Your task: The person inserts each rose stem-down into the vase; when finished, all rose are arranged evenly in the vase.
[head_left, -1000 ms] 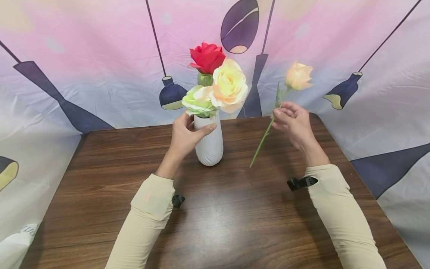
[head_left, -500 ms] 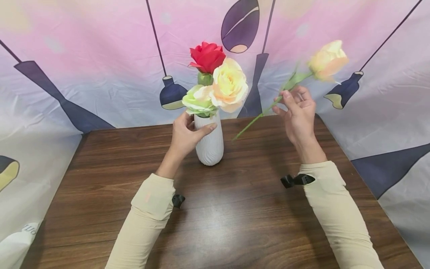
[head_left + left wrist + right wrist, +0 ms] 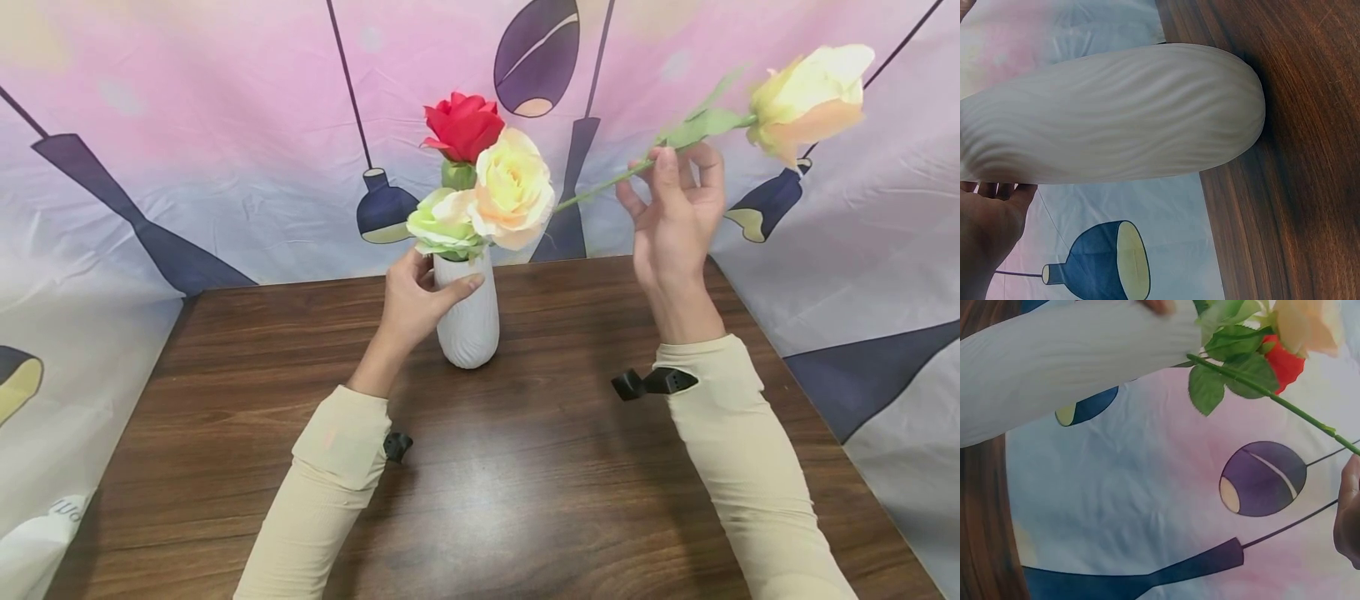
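A white ribbed vase (image 3: 472,325) stands upright on the wooden table. My left hand (image 3: 414,304) grips it near the top, thumb across the front. Above its mouth sit a red rose (image 3: 462,127), a cream-yellow rose (image 3: 513,187) and a pale green rose (image 3: 442,227). To the right, my right hand (image 3: 675,217) pinches the stem of a pale yellow-peach rose (image 3: 810,100), raised and tilted with its bloom to the upper right. In the right wrist view, the lower end of that stem (image 3: 1260,389) reaches right beside the vase's mouth and green leaves (image 3: 1207,390).
The dark wooden table (image 3: 525,492) spreads toward me. Behind it and at both sides hangs a pastel cloth (image 3: 270,167) printed with lamps. A white bag-like object (image 3: 41,533) shows at the lower left. Each wrist wears a black camera mount (image 3: 652,382).
My right hand has risen with the rose, tipping its bloom to the upper right and swinging the stem's lower end up toward the flowers. The left hand and vase have stayed put.
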`<state>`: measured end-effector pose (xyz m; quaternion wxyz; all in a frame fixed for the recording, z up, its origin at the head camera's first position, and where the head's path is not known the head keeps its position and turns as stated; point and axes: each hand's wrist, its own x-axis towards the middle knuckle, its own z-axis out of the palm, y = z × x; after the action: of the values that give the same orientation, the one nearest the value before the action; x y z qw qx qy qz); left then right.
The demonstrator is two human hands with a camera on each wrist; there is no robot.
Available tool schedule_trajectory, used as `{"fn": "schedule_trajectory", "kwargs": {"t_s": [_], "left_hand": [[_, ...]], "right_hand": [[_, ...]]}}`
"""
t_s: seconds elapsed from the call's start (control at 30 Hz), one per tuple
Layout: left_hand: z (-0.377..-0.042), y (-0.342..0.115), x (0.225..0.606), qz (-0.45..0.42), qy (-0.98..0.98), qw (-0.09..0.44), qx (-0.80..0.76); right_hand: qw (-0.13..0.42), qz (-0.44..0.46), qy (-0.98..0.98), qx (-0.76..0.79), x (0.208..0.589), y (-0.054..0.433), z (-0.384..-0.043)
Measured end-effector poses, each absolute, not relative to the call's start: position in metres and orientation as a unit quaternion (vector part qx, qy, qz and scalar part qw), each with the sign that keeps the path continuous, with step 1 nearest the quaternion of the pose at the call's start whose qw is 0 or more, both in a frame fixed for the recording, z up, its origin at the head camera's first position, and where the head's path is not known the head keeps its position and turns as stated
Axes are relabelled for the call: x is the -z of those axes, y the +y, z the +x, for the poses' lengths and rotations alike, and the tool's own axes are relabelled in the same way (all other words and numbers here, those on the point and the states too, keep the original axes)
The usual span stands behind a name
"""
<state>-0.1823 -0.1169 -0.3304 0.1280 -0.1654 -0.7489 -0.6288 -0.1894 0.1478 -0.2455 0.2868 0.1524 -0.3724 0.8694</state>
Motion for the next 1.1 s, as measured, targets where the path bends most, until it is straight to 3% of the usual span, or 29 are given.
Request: {"fn": "schedule_trajectory", "kwargs": {"t_s": [0.6,1.1], "left_hand": [[-0.184,-0.117,0.331,-0.162,-0.751,0.124,0.628],[-0.183,-0.116,0.330,-0.154,-0.745,0.118,0.639]], "right_hand": [[0.300,0.146,-0.349,-0.876,0.230,0.141,-0.188],[0.271,0.177,-0.395,-0.860,0.229,0.127,-0.187]]}}
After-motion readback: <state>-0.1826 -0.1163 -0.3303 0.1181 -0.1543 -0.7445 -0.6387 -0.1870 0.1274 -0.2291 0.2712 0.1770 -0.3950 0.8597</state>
